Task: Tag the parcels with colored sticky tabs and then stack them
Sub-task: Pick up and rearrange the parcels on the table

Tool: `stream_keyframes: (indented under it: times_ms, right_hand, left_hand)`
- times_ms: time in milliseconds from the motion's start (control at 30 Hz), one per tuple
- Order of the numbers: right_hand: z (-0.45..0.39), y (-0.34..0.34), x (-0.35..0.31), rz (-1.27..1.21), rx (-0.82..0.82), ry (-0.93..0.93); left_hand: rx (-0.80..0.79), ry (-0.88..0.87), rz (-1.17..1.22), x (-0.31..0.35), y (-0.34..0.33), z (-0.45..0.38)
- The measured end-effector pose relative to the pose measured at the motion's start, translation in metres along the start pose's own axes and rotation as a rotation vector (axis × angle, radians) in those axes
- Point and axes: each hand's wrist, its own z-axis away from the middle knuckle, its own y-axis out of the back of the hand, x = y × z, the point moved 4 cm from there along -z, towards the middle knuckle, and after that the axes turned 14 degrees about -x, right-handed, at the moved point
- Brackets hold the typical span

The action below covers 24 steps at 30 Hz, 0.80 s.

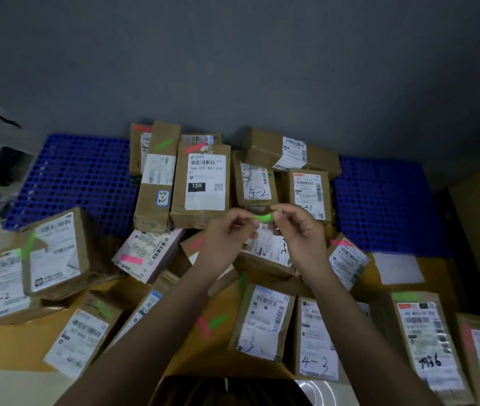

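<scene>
Blue pallet (80, 177) behind, both hands, left hand (227, 235) and right hand (300, 230), pinch a green sticky tab (263, 218); it may curl and stick to itself.

Both forearms reach forward, bare, converging at centre frame. Left hand (227, 232) raised, fingers curled inward, tips pinched together. Right hand (298, 230) level with it and just beside, fingers likewise curled, thumb and forefinger pinched.

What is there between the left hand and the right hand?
In the head view, a green sticky tab spans the gap, pinched by the left hand and the right hand.
</scene>
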Motion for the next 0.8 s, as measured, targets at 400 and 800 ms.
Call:
stream_keyframes:
  times_ms: [400, 800]
  right_hand:
    - [-0.048, 0.028, -0.018, 0.964, 0.006, 0.318]
    - [-0.052, 0.046, -0.005, 0.629, 0.202, 0.277]
  left_hand:
    - [-0.042, -0.396, -0.874, 0.056, -0.006, -0.058]
    - [-0.066, -0.156, -0.347, 0.045, -0.010, -0.083]
